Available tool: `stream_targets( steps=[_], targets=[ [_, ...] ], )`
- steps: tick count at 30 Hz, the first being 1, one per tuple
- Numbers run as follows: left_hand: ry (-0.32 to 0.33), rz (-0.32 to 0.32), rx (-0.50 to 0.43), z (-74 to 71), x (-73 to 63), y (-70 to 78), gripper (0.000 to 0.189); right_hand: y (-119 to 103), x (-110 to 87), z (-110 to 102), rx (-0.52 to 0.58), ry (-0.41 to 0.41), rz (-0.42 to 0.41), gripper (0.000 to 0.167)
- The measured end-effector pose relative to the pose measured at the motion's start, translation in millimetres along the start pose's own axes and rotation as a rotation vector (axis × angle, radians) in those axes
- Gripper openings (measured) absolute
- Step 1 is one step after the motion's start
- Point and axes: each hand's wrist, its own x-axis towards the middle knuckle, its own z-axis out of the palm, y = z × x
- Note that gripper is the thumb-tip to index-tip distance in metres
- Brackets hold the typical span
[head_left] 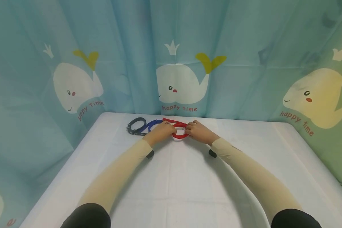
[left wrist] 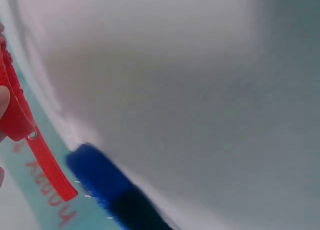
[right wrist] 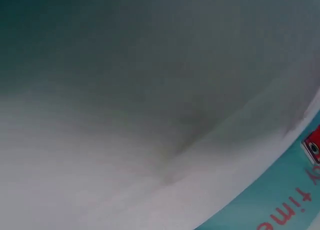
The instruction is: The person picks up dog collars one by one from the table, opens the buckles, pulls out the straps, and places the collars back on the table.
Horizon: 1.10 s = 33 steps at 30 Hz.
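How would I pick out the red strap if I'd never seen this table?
Find the far edge of the white table, below the middle whale on the curtain. At the right end of the row there, the left hand and right hand hold a loop between them: the red strap. Unlike the blue strap and dark strap beside it, it is bright red.

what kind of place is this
Possibly a curtained-off indoor workspace, judging by the whale-print curtain, the white-covered table in front of it, and the red strap being handled there.
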Motion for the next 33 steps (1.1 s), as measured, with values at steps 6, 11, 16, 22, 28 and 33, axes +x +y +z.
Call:
stream_targets(
  steps=[6,11,16,22,28,33],
  targets=[
    [0.085,0.117,0.032,-15.9,-25.4,16.2,0.02,-17,-27.5,-24,0.039,0.142,-0.041,0.026],
    [0.159,0.15,0.038,-30.6,-44.3,34.5,0.019,-34,-43.9,-49,0.035,0.281,-0.062,0.024],
    [0.23,0.146,-0.006,-49.0,-58.5,54.4,0.02,-48,-53.1,-76,0.031,0.434,-0.07,0.026],
    [0.305,0.164,-0.113,-62.2,-75.7,66.0,0.018,-52,-66.2,-101,0.024,0.532,-0.124,0.035],
    [0.32,0.212,-0.177,-65.8,-86.1,71.5,0.02,-50,-78.6,-111,0.039,0.545,-0.147,0.042],
    [0.308,0.178,-0.181,-70.0,-89.1,84.9,0.027,-62,-81.2,-117,-0.005,0.585,-0.153,0.035]
  ],
)
